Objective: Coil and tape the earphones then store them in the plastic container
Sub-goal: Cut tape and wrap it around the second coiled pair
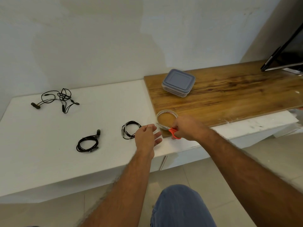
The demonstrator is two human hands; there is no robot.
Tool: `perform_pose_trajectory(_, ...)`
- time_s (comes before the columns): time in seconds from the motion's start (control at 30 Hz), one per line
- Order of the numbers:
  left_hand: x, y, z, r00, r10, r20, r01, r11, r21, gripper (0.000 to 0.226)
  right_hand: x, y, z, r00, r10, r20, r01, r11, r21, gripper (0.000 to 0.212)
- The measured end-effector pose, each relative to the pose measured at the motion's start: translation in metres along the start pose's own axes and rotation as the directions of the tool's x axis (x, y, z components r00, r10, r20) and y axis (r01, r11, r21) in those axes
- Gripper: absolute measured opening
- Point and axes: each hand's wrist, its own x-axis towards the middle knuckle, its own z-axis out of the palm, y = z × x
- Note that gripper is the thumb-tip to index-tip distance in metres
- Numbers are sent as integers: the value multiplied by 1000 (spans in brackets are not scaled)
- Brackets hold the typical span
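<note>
Three sets of black earphones lie on the white worktop (pixel 49 136). Far left, near the wall, the tangled earphones (pixel 56 99) sprawl loose, their cable spread mostly left to right. Nearer the front edge sits a coiled set (pixel 88 142), wound into a flat ring with one earbud sticking up and away from it. Just right of that lies a second coil (pixel 130 129), also flat; its right side is partly hidden behind the left hand (pixel 147 136). That hand hovers with its fingers loosely spread, gripping nothing. Just beside it, the right hand (pixel 188 128) is closed around the orange handles of a pair of scissors (pixel 170 131), whose blades point left across the near side of a tape roll (pixel 166 118). The roll lies flat at the corner of a wooden board (pixel 229 92). Farther back on the board stands one plastic container (pixel 178 82), lid on, well apart from all the earphones. A dark screen (pixel 288 53) leans at the far right.
</note>
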Motion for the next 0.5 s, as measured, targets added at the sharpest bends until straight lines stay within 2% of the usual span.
perform_pose_trajectory(0.5,-1,2,3,999,-20,50,21,1000,-18,18,7,-8,-18,1000,-3,19,8,970,-242,18)
